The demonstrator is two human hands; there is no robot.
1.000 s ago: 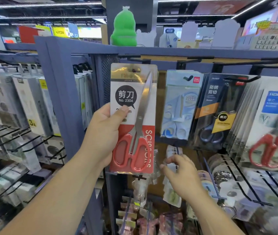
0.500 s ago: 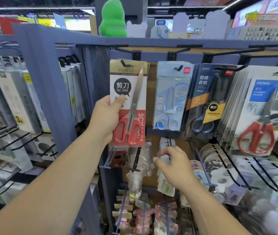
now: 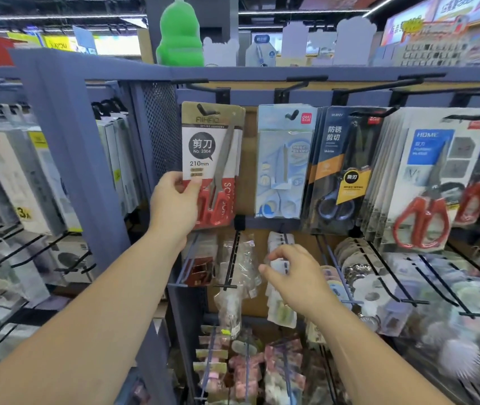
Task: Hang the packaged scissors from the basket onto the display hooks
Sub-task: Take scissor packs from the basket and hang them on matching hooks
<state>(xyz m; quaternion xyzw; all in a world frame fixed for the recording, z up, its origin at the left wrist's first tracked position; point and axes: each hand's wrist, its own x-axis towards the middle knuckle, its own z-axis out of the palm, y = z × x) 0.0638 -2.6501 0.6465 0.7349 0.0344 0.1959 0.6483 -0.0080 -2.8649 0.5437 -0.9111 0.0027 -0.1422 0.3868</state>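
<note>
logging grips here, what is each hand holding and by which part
The left hand grips the scissors pack by its lower left edge, thumb on the front. The right hand, fingers loosely curled, appears to hold nothing.

I'm standing in a shop. All around me packaged scissors (image 3: 282, 162) hang on hooks (image 3: 306, 82) along blue racks (image 3: 66, 147).
</note>
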